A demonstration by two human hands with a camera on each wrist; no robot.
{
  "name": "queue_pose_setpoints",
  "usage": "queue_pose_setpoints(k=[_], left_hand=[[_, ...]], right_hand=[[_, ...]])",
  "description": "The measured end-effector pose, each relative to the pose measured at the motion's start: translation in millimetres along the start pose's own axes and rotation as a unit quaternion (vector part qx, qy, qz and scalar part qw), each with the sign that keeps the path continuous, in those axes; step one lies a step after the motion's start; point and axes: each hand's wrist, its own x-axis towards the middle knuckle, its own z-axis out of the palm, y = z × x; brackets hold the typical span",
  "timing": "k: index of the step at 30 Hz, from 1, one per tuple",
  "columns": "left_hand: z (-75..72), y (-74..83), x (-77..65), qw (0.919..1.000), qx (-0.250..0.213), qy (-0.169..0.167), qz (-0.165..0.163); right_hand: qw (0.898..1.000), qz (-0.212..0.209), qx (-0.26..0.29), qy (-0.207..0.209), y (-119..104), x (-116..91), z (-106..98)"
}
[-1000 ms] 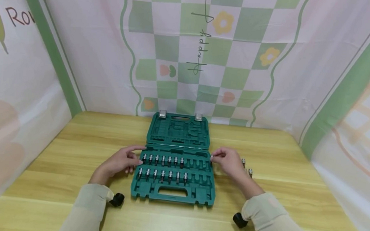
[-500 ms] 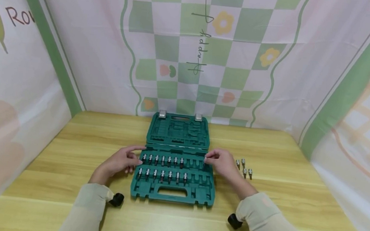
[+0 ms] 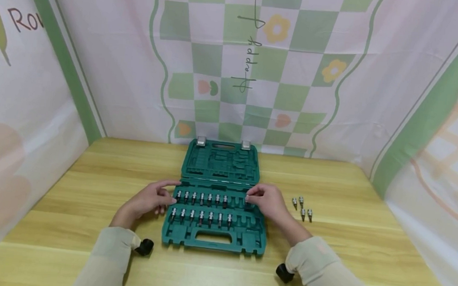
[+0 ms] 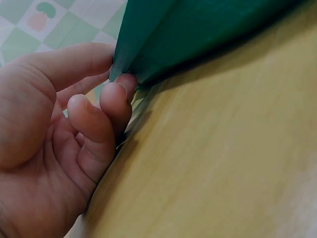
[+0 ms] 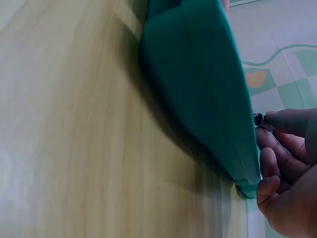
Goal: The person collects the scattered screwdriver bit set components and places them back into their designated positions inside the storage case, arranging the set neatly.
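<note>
An open green tool case (image 3: 213,239) lies on the table with two rows of silver-topped bit sockets (image 3: 209,199) filling the left part of its tray. My left hand (image 3: 151,199) holds the case's left edge; in the left wrist view its lower fingers (image 4: 94,124) curl beside the case wall. My right hand (image 3: 270,202) is over the right part of the back row, where several slots are bare. Between thumb and fingertips it pinches a bit socket (image 5: 260,119), mostly covered by the fingers in the head view.
Several loose bit sockets (image 3: 303,214) lie on the wooden table (image 3: 347,246), right of the case. The raised lid (image 3: 222,163) stands behind the tray, close to the checkered cloth backdrop (image 3: 232,111). Black wrist cameras (image 3: 145,247) hang at both cuffs.
My right hand has moved left with the bit socket, from the case's right edge to over the back row's bare slots. My left hand has stayed in place.
</note>
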Motion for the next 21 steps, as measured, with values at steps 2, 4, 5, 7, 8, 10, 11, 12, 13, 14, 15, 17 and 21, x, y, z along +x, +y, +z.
queue_pose_setpoints(k=[2, 4, 5, 7, 8, 10, 11, 12, 13, 14, 15, 17, 21], left_hand=[[-0.2, -0.3, 0.3, 1.0000, 0.000, 0.000, -0.001], [-0.3, -0.7, 0.7, 1.0000, -0.001, 0.000, -0.002], [-0.3, -0.7, 0.8, 1.0000, 0.000, 0.001, -0.003], [-0.4, -0.7, 0.9, 1.0000, 0.001, 0.002, -0.004], [-0.4, -0.7, 0.9, 1.0000, 0.002, 0.002, -0.004], [-0.4, -0.6, 0.8, 1.0000, 0.003, 0.003, -0.005], [-0.4, -0.6, 0.7, 1.0000, 0.003, 0.003, -0.004], [-0.4, -0.6, 0.6, 1.0000, 0.003, 0.003, -0.004], [-0.4, -0.4, 0.5, 1.0000, 0.003, 0.003, -0.004], [-0.3, -0.3, 0.4, 1.0000, 0.003, 0.003, -0.003], [-0.2, -0.2, 0.2, 1.0000, 0.002, 0.003, -0.002], [0.0, 0.1, 0.0, 1.0000, 0.002, 0.002, 0.000], [0.4, 1.1, -0.4, 1.0000, 0.003, 0.002, 0.000]], right_hand=[[1.000, -0.002, -0.001, -0.002, -1.8, 0.2, 1.3], [1.000, -0.002, -0.001, -0.004, -3.0, 0.4, 2.4], [1.000, 0.000, -0.001, -0.003, -4.0, 0.6, 2.9], [1.000, -0.003, -0.005, -0.004, -4.7, 1.0, 3.8], [1.000, -0.005, -0.007, -0.004, -5.2, 1.2, 4.4], [1.000, -0.008, -0.010, -0.003, -6.2, 1.7, 5.5], [1.000, -0.007, -0.011, -0.002, -6.9, 2.0, 6.2], [1.000, -0.008, -0.013, -0.002, -7.3, 2.2, 6.9], [1.000, -0.008, -0.012, -0.002, -8.2, 2.4, 7.6], [1.000, -0.010, -0.013, -0.003, -8.7, 2.6, 8.2], [1.000, -0.010, -0.014, -0.004, -9.4, 2.7, 8.9], [1.000, -0.012, -0.014, -0.007, -10.6, 2.7, 9.9], [1.000, -0.016, -0.010, -0.010, -12.5, 3.4, 13.0]])
